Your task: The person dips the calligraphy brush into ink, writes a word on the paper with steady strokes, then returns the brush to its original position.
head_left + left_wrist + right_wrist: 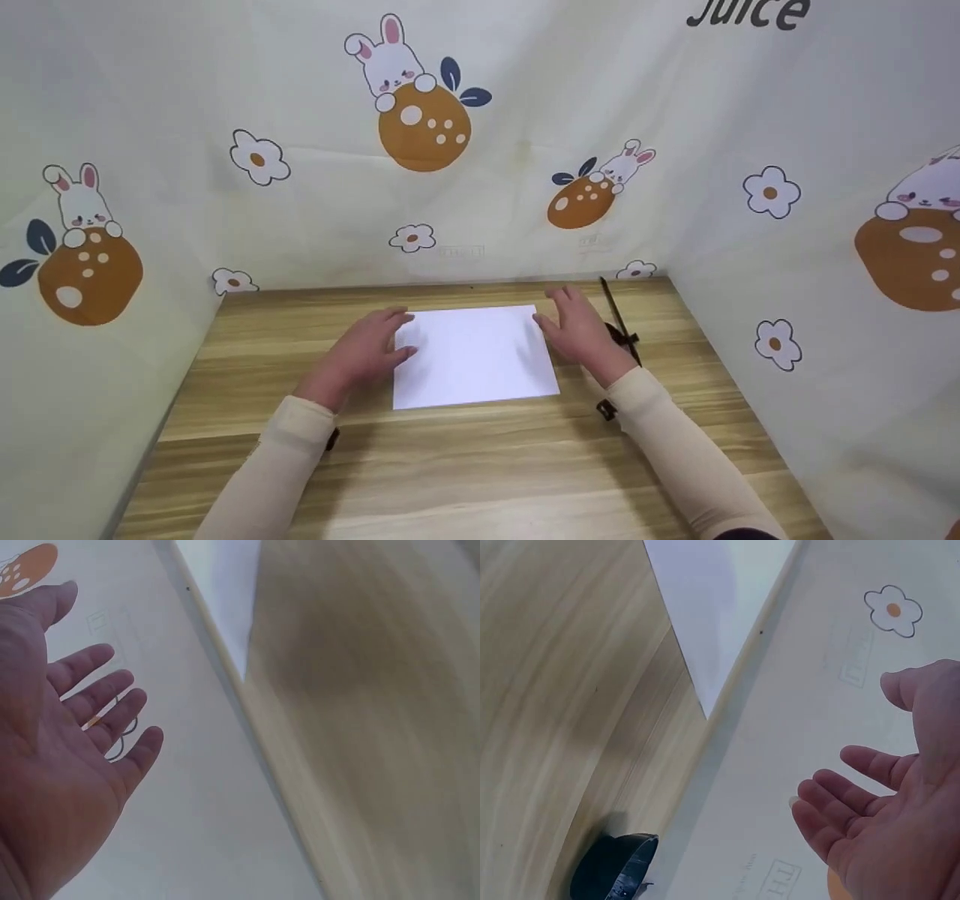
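A blank white sheet of paper (pixel 474 356) lies flat on the wooden table (pixel 465 472). At its left edge is my left hand (pixel 364 351), fingers apart and nothing in its grasp; the left wrist view shows the palm (pixel 56 765) uncovered. My right hand (pixel 583 330) hovers by the sheet's right edge, thumb close to the top right corner. Its fingers bend slightly and hold nothing in the right wrist view. Whether either hand touches the paper cannot be told.
Beyond my right hand lie a thin black stick-like item (pixel 611 298) and a black curved object (pixel 613 868), partly hidden by the hand in the head view. Pale cloth walls (pixel 315 217) printed with rabbits, oranges and flowers enclose the table's back and sides.
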A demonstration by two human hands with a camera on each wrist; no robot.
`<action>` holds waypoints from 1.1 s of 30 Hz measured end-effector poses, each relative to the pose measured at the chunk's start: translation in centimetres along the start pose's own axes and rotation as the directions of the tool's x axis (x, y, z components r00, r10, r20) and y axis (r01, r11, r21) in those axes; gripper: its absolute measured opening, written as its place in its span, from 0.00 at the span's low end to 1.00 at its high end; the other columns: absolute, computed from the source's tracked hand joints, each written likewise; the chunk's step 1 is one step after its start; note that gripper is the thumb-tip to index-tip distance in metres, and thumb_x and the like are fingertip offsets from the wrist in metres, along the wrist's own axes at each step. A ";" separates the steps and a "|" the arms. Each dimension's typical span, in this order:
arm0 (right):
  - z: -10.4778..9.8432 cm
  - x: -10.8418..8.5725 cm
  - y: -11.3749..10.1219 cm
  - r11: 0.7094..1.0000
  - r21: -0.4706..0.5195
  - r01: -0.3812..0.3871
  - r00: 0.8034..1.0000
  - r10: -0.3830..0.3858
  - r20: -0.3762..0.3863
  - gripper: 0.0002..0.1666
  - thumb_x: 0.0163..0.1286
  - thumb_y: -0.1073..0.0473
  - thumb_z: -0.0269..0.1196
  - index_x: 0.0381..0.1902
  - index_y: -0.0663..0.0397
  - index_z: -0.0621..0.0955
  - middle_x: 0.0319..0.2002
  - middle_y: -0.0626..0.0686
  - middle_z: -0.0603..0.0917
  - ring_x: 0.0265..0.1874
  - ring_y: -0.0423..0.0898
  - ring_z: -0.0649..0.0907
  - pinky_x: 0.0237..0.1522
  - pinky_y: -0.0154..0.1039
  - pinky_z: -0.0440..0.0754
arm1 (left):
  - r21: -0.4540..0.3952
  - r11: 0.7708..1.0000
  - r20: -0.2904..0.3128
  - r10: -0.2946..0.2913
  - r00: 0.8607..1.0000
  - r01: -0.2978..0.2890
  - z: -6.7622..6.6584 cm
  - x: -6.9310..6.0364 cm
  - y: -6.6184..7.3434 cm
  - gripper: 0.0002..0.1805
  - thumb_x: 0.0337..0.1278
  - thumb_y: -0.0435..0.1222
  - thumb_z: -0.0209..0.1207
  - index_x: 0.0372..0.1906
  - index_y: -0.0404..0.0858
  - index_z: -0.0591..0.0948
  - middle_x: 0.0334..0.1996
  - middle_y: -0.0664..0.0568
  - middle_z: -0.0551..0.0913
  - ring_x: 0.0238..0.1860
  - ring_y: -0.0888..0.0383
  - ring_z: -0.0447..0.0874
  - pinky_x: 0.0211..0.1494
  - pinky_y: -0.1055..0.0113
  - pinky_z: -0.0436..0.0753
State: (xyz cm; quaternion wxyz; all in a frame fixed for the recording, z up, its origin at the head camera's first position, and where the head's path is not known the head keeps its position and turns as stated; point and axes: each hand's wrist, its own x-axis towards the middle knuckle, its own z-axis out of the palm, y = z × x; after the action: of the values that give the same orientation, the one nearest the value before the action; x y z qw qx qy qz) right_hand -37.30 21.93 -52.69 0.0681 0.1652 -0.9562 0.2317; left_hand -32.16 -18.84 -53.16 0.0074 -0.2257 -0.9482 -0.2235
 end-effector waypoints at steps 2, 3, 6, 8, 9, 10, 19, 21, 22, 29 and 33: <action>-0.1 -0.4 -0.3 1.000 -0.001 -0.003 1.000 0.003 0.008 0.35 0.83 0.42 0.65 0.74 0.62 0.76 0.68 0.63 0.77 0.67 0.62 0.80 0.68 0.60 0.82 | 0.000 1.000 0.037 0.003 0.999 -0.003 0.4 -0.5 -0.2 0.37 0.77 0.49 0.67 0.80 0.35 0.74 0.82 0.36 0.70 0.81 0.33 0.67 0.83 0.35 0.65; -0.2 -0.7 -0.5 1.000 -0.002 0.000 1.000 0.000 0.011 0.35 0.83 0.43 0.65 0.74 0.62 0.76 0.68 0.63 0.77 0.67 0.61 0.80 0.67 0.60 0.82 | -0.004 1.000 0.054 0.001 0.999 -0.001 0.6 -0.8 -0.3 0.37 0.77 0.49 0.67 0.81 0.36 0.74 0.82 0.37 0.69 0.82 0.34 0.66 0.84 0.35 0.65; -0.3 -1.3 -0.8 1.000 -0.002 0.008 1.000 -0.008 0.015 0.34 0.83 0.43 0.66 0.72 0.62 0.77 0.67 0.63 0.78 0.66 0.61 0.81 0.67 0.60 0.82 | -0.011 1.000 0.083 0.009 0.997 -0.008 1.2 -1.6 -0.6 0.38 0.76 0.49 0.68 0.81 0.36 0.74 0.83 0.38 0.68 0.83 0.34 0.65 0.84 0.36 0.64; -0.4 -1.7 -1.1 1.000 -0.003 0.016 1.000 -0.015 0.015 0.32 0.83 0.44 0.66 0.71 0.62 0.78 0.66 0.64 0.79 0.64 0.61 0.82 0.66 0.60 0.83 | -0.018 1.000 0.089 0.010 0.996 -0.008 1.6 -2.0 -0.8 0.38 0.76 0.50 0.68 0.81 0.37 0.74 0.83 0.39 0.68 0.83 0.35 0.65 0.84 0.37 0.64; -0.5 -1.9 -1.2 1.000 -0.001 0.017 1.000 -0.017 0.017 0.32 0.83 0.45 0.66 0.71 0.62 0.78 0.65 0.63 0.79 0.64 0.60 0.82 0.65 0.60 0.83 | -0.020 1.000 0.092 0.008 0.996 -0.007 1.8 -2.2 -0.8 0.39 0.75 0.50 0.68 0.82 0.37 0.74 0.83 0.39 0.68 0.83 0.35 0.65 0.84 0.37 0.64; -0.5 -2.1 -1.2 1.000 0.003 0.016 1.000 -0.016 0.019 0.31 0.83 0.45 0.67 0.70 0.62 0.79 0.64 0.63 0.80 0.63 0.60 0.82 0.64 0.59 0.83 | -0.022 1.000 0.096 0.009 0.995 -0.007 1.9 -2.4 -0.9 0.39 0.75 0.50 0.68 0.82 0.37 0.73 0.83 0.39 0.68 0.83 0.35 0.65 0.84 0.37 0.64; -0.7 -3.2 -1.0 0.999 0.045 0.009 0.999 -0.010 0.033 0.32 0.83 0.45 0.67 0.71 0.62 0.79 0.64 0.63 0.80 0.62 0.60 0.83 0.64 0.60 0.83 | -0.020 1.000 0.163 0.012 0.987 -0.008 3.1 -3.6 -1.6 0.44 0.73 0.51 0.71 0.84 0.36 0.70 0.86 0.39 0.64 0.84 0.35 0.64 0.84 0.38 0.65; -0.7 -3.3 -0.9 0.999 0.050 0.016 0.999 -0.018 0.035 0.32 0.83 0.45 0.67 0.70 0.63 0.79 0.63 0.62 0.80 0.62 0.60 0.83 0.65 0.59 0.83 | -0.032 0.999 0.173 0.019 0.985 -0.013 3.3 -3.7 -1.6 0.45 0.72 0.51 0.72 0.84 0.34 0.69 0.86 0.38 0.64 0.84 0.34 0.63 0.84 0.37 0.64; -0.7 -3.4 -0.8 0.998 0.052 0.021 0.999 -0.023 0.037 0.32 0.83 0.45 0.67 0.70 0.63 0.79 0.63 0.62 0.80 0.62 0.60 0.83 0.65 0.59 0.83 | -0.030 0.999 0.178 0.020 0.984 -0.014 3.4 -3.8 -1.7 0.46 0.72 0.51 0.72 0.84 0.34 0.69 0.86 0.37 0.63 0.84 0.34 0.62 0.85 0.37 0.64; -0.9 -3.8 -0.3 0.998 0.057 0.010 0.999 -0.012 0.041 0.31 0.83 0.45 0.67 0.69 0.63 0.79 0.62 0.61 0.81 0.61 0.60 0.84 0.65 0.58 0.83 | 0.004 0.998 0.181 0.054 0.982 -0.056 3.7 -3.8 -1.9 0.45 0.73 0.52 0.72 0.82 0.31 0.71 0.84 0.34 0.65 0.84 0.33 0.62 0.84 0.35 0.64; -1.0 -4.1 -0.2 0.998 0.062 -0.003 0.999 0.000 0.048 0.31 0.82 0.45 0.67 0.69 0.64 0.79 0.62 0.61 0.81 0.61 0.61 0.84 0.65 0.59 0.84 | 0.007 0.998 0.182 0.063 0.981 -0.066 3.6 -3.9 -1.7 0.45 0.73 0.52 0.72 0.82 0.30 0.71 0.84 0.33 0.66 0.83 0.32 0.62 0.83 0.33 0.64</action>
State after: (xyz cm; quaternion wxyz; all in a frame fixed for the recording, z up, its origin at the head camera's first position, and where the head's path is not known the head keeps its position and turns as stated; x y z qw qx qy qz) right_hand -33.34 23.42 -52.55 0.0397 0.1721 -0.9501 0.2571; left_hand -29.08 -20.30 -57.50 -0.0706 -0.2757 -0.9385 -0.1956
